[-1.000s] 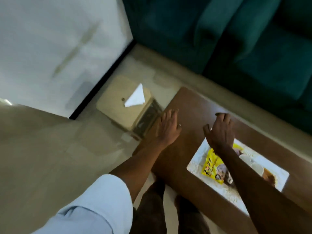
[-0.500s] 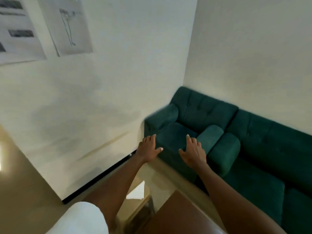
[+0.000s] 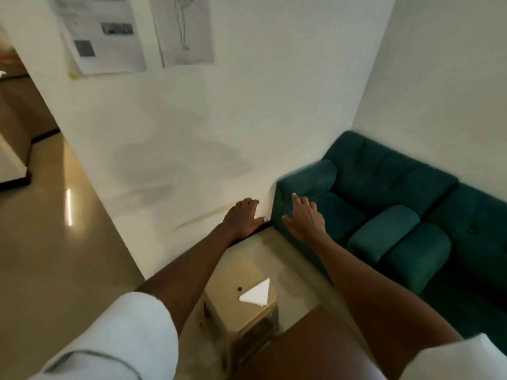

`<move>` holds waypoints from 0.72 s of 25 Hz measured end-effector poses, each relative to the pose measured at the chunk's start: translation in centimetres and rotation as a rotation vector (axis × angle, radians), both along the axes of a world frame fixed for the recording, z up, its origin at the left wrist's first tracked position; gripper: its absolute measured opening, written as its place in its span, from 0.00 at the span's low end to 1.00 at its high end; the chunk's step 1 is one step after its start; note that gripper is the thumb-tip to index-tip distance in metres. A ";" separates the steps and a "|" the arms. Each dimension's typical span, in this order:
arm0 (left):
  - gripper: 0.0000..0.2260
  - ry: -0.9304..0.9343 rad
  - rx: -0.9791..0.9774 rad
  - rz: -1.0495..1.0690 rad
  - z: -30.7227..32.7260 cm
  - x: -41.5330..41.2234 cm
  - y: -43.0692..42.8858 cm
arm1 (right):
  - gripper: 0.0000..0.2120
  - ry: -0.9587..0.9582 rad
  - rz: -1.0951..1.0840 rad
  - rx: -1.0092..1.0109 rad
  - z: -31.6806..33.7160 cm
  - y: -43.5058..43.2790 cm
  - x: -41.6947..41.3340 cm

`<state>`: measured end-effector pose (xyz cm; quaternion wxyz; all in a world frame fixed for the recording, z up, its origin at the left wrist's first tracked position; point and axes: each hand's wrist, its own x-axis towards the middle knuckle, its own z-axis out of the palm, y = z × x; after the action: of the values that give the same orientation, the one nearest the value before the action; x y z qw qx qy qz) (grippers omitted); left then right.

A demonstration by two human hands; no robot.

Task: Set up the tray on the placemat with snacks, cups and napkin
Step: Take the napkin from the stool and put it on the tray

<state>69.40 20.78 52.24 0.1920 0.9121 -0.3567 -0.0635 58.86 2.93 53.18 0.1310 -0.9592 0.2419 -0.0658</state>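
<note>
A folded white napkin lies on a small beige side table below my arms. Both arms reach forward at chest height. My left hand is held out palm down, fingers apart, holding nothing. My right hand is also held out, fingers spread, empty. Both hands hover well above and beyond the napkin. A corner of the brown coffee table shows at the bottom. The tray, placemat, snacks and cups are out of view.
A teal sofa fills the right side against the white wall. Paper sheets hang on the wall at top left. Shiny beige floor runs off to the left.
The view has swung up from the coffee table with the tray to the wall and sofa. Both hands stay raised and empty, now seen over the side table.
</note>
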 end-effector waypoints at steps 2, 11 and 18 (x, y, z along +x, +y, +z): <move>0.32 0.067 0.033 0.034 -2.9 3.1 2.0 | 0.39 0.054 0.016 0.050 -3.5 2.0 3.1; 0.27 0.379 0.245 -0.001 -26.0 8.9 5.6 | 0.35 0.457 0.005 0.182 -26.7 4.9 10.1; 0.21 0.492 0.335 -0.060 -45.5 3.1 3.7 | 0.27 0.619 0.057 0.195 -45.6 5.2 9.9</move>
<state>72.55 24.44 6.73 0.1173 0.8773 -0.3108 -0.3463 68.73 8.11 7.63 0.1442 -0.9230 0.2485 0.2561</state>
